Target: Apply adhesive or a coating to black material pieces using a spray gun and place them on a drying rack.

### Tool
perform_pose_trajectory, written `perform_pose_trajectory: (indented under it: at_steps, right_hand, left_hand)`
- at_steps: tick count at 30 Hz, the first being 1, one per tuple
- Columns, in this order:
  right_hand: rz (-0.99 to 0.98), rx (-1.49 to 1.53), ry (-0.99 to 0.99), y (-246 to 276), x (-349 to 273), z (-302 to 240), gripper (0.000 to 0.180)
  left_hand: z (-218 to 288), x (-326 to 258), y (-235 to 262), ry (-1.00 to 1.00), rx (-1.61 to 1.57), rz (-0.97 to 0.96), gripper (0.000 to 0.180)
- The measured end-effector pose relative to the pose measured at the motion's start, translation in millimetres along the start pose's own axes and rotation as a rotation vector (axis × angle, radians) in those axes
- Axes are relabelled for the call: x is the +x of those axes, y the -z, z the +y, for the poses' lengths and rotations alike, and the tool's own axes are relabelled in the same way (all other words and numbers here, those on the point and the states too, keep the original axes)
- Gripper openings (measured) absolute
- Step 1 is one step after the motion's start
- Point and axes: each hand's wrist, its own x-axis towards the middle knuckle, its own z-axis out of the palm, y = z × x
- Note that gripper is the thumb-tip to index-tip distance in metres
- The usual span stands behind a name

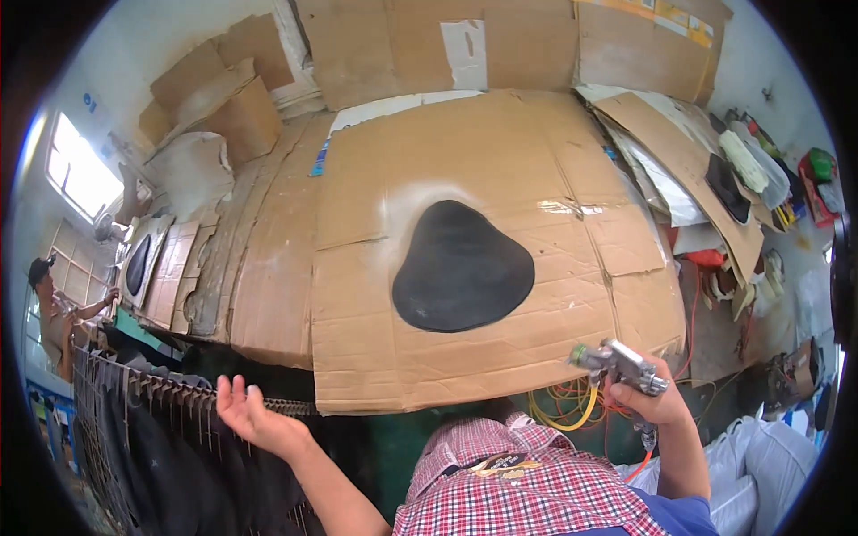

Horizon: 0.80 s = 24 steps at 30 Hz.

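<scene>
A black rounded-triangular pad (463,266) lies flat on the cardboard-covered table (357,357) in front of me, with whitish overspray on the cardboard along its upper left side. My right hand (657,393) is wrapped round the handle of a metal spray gun (621,364) at the table's near right corner. An orange hose runs down from the gun, and its nozzle points left. My left hand (261,420) is raised, palm up with fingers apart, holding nothing. It hovers near a rack of hanging black pieces (161,429), left of the table's front edge.
Cardboard boxes (232,116) stand at the back left. Far left, another person (63,313) is by a board with a black pad (138,265). Yellow and orange hoses (572,406) coil below the table. Cardboard sheets (688,170) and white sacks (751,464) are on the right.
</scene>
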Motion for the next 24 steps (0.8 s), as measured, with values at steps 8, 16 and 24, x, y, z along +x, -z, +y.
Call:
perform_pose_trajectory:
  at_steps: [8,16,24]
  right_hand:
    - [0.143,-0.111,-0.068,13.8,-36.8,-24.1,0.050]
    - [0.102,-0.043,0.078,-35.1,-6.2,-8.9,0.051]
    - [0.335,-0.246,0.036,-13.6,-31.5,-19.3,0.050]
  left_hand:
    - [-48.1,-18.3,6.5,0.275,0.012,-0.048,0.029]
    - [-87.9,-36.7,9.5,0.421,0.051,-0.099,0.029]
    - [-137.6,-48.2,22.4,0.455,0.137,-0.165,0.019]
